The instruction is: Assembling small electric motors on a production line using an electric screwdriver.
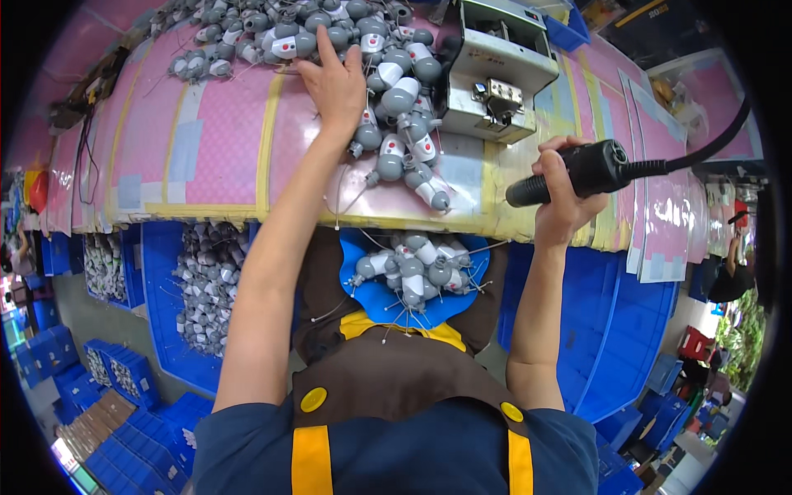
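Observation:
My left hand point(337, 91) reaches over the worktable with its fingers stretched apart. Its fingertips are at the edge of a heap of grey-and-white bulb-shaped plastic units point(399, 97), many with a red dot and thin wires. I cannot see anything held in it. My right hand point(565, 198) grips a black electric screwdriver point(596, 167) above the table's front edge, its tip end toward the left and its cable running off to the right. On my lap a blue basin point(359, 295) holds several more of the same units point(412, 268).
A metal machine housing point(495, 74) stands at the back, right of the heap. Below the table edge are a blue bin point(157, 305) with many units at left and another blue bin point(569, 330) at right. The screwdriver's black cable point(714, 148) crosses the right side.

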`<state>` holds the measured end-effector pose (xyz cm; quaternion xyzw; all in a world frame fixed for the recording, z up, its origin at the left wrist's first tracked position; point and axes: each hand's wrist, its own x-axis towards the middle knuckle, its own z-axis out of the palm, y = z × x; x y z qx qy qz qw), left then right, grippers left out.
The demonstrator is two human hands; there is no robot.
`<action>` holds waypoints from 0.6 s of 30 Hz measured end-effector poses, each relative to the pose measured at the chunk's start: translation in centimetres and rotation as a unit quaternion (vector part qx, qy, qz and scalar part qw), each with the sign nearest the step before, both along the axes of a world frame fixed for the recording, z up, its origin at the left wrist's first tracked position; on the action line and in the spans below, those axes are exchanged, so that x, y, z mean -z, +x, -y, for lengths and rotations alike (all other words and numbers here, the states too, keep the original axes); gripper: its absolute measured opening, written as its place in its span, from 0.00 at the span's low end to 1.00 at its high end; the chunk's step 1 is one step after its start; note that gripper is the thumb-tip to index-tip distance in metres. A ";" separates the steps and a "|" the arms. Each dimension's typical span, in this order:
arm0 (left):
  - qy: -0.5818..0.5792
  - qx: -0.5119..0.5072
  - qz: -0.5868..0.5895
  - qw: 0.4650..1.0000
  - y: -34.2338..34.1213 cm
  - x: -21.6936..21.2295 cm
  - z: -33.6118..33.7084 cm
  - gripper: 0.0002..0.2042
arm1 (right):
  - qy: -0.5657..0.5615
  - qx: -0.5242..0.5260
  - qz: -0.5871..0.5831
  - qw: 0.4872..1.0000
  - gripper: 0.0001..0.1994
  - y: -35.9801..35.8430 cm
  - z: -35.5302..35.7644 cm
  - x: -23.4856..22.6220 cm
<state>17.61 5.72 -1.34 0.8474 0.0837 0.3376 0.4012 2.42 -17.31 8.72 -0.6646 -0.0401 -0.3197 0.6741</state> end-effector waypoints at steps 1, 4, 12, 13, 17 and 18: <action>-0.001 0.060 -0.016 0.998 -0.1 -0.2 -0.8 0.33 | 0.005 -0.003 0.003 1.000 0.15 0.1 0.0 -0.1; -0.027 0.219 -0.127 0.967 -1.3 -3.4 -4.0 0.35 | 0.014 0.010 -0.014 1.000 0.14 0.2 0.5 -0.8; 0.259 0.343 0.095 0.898 -13.6 -6.0 -2.4 0.19 | 0.092 -0.051 0.081 0.991 0.10 2.1 2.1 -6.5; 0.312 0.378 0.092 0.867 -14.6 -5.1 -2.0 0.18 | 0.068 -0.069 0.125 0.987 0.10 2.9 1.9 -7.2; 0.354 0.388 0.074 0.848 -14.9 -2.9 0.7 0.14 | 0.088 -0.064 0.181 0.977 0.08 6.5 -0.7 -8.6; 0.354 0.387 0.074 0.848 -14.4 -2.9 1.2 0.14 | 0.128 -0.009 0.141 0.982 0.09 6.3 -2.9 -9.8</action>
